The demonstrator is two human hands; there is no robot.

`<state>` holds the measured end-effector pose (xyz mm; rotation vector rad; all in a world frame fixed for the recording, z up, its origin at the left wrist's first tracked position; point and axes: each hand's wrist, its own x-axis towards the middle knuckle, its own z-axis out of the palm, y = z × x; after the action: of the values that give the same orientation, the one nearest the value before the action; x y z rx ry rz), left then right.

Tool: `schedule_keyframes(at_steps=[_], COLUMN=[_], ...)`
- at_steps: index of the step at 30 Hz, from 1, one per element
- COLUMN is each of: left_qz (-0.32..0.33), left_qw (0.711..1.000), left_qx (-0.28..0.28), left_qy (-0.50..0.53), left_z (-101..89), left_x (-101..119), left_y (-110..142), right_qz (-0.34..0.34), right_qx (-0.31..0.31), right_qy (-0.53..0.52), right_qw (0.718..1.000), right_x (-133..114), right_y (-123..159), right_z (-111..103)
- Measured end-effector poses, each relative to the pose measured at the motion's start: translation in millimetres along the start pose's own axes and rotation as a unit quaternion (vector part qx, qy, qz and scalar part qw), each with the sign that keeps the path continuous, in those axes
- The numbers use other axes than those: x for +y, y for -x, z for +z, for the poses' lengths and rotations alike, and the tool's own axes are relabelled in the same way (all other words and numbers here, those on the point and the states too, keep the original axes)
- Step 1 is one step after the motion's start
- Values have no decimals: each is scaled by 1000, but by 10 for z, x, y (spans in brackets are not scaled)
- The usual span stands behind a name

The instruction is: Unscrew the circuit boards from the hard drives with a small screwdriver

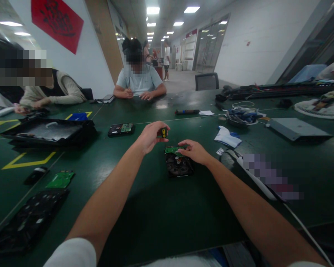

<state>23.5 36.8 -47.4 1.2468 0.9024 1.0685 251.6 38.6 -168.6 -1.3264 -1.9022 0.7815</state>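
A hard drive (179, 166) lies on the dark green table in front of me, its underside facing up and a green circuit board (171, 150) at its far end. My left hand (152, 136) is closed around the yellow-and-black handle of a small screwdriver (163, 132). The thin shaft points down at the far left corner of the board; whether the tip touches a screw is too small to tell. My right hand (194, 151) has its thumb and fingers curled on the right side of the drive, at the board. Part of the board is hidden under those fingers.
Another hard drive (121, 129) sits to the left, beyond it a black tray (72, 135). Lower left are a loose green board (60, 179) and black drive parts (28, 218). White-blue gloves (227, 137), a grey metal case (299, 128) and a power strip (256, 180) lie right. Two people sit opposite.
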Motion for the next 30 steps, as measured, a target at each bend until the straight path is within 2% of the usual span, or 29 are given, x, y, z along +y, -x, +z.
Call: schedule_keyframes(at_steps=[3,6,9,14,17,23,28,30], left_qz=[-25,-29,-1,63,54,43,79,75], left_qw=[998,997,998,995,996,999,995,995], left_qx=[-51,-68,-59,-5,-7,5,6,-5], left_qy=[10,24,0,-74,-76,-3,-56,-66], left_z=[6,21,24,19,29,32,21,21], left_x=[-2,-5,-2,1,-18,-60,-21,-10], left_y=[27,38,28,14,18,4,16,22], right_qz=[-1,1,3,7,8,15,13,11], right_qx=[2,0,0,-3,-3,-5,-4,-1], right_qy=[8,12,14,10,4,-1,6,6], right_qw=[1000,1000,1000,1000,1000,1000,1000,1000], right_x=[-1,-15,-28,-33,-32,-42,-25,-9], right_y=[-2,1,3,3,7,18,11,4], right_z=[0,-3,-7,-10,-7,-11,-9,1])
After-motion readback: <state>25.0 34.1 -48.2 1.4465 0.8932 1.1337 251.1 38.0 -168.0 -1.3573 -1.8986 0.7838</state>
